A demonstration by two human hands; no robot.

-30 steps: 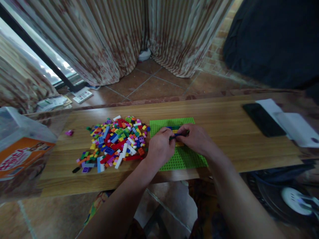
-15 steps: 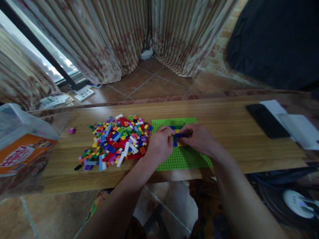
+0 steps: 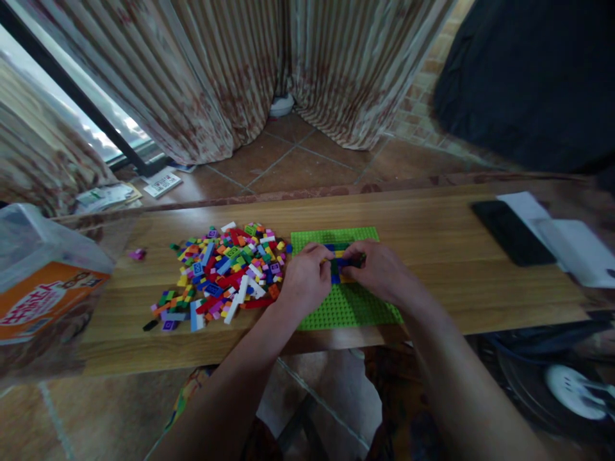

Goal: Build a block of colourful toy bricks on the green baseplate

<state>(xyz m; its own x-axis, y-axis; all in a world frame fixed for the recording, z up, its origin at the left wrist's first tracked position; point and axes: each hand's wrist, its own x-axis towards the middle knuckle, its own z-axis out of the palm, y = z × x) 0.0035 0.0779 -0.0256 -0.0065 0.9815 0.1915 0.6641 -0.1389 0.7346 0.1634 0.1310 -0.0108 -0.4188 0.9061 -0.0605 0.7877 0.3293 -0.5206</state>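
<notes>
A green studded baseplate (image 3: pixel 353 310) lies on the wooden bench, with a low build of blue, yellow and green bricks (image 3: pixel 336 271) on its middle. My right hand (image 3: pixel 379 269) comes in from the right, thumb and fingers closed on a dark blue brick (image 3: pixel 346 262) at the top of the build. On the other side my left hand (image 3: pixel 307 275) has its fingers pinched at the build's left edge. Whatever those fingertips hold is mostly hidden behind them.
A heap of loose mixed bricks (image 3: pixel 230 269) spreads left of the baseplate. Farther left are a small pink piece (image 3: pixel 137 254) and a clear tub with an orange label (image 3: pixel 52 294). A black phone (image 3: pixel 514 232) and white sheets (image 3: pixel 579 250) lie at the right end of the wooden bench (image 3: pixel 432 224).
My right hand has shifted slightly left with the dark blue brick, closer to my left hand. The left hand stays almost in place. The whole view has moved a little.
</notes>
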